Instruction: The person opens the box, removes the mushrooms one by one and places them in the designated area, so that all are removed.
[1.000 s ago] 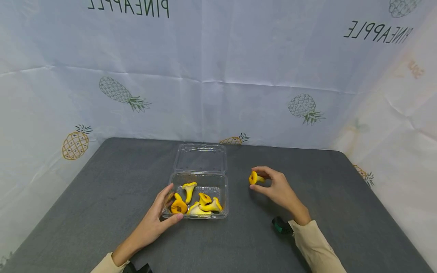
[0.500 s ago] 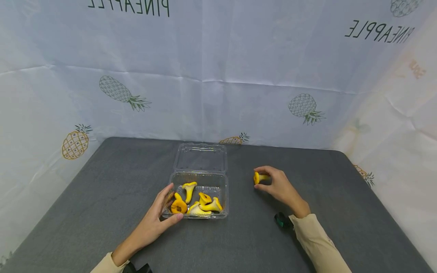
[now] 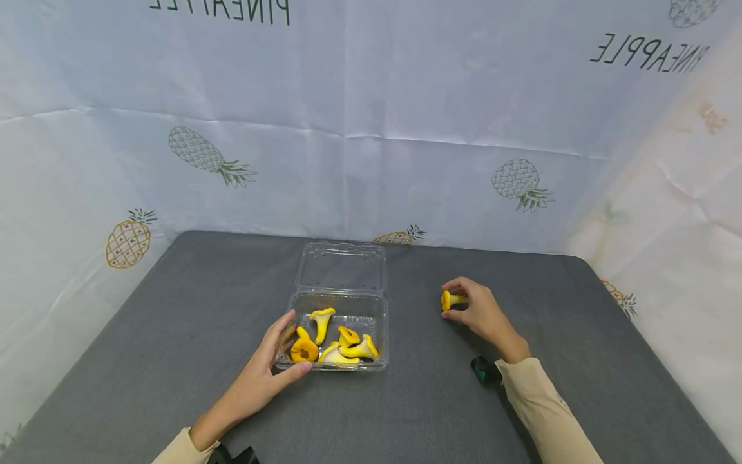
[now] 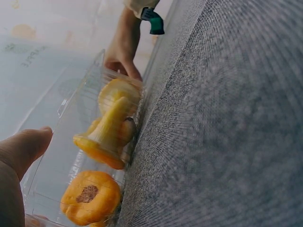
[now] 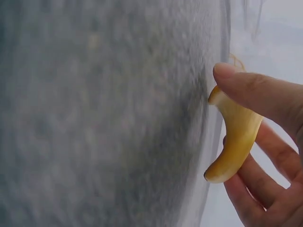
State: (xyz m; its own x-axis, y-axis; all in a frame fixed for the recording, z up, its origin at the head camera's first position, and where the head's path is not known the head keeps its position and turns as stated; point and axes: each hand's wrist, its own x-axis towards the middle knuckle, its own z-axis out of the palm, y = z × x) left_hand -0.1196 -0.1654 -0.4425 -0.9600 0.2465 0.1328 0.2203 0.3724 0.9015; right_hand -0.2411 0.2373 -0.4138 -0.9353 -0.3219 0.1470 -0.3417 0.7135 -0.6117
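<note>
My right hand [image 3: 485, 317] holds a yellow chanterelle mushroom [image 3: 455, 299] over the table, to the right of the clear plastic clamshell box [image 3: 386, 325]. Up close in the right wrist view, thumb and fingers pinch this chanterelle [image 5: 240, 131] near its flared cap, and its curved stem points down. At the box's near left corner my left hand [image 3: 261, 374] grips it, thumb on the front rim, fingers along the left side. Several chanterelles lie inside: one [image 3: 321, 324] toward the back, one [image 3: 304, 350] cap-up by the left hand, and others [image 3: 361, 348] at the front right.
The box's lid [image 3: 342, 267] is folded back toward the far edge of the grey cloth-covered table [image 3: 417, 406]. Behind hangs a pale curtain [image 3: 371, 96] printed with pineapples. A dark wrist device [image 3: 484, 370] sits by the right sleeve.
My right hand has moved to the right and slightly farther back with the chanterelle, whose cap has turned more edge-on to the head view. The left hand and the box have stayed put.
</note>
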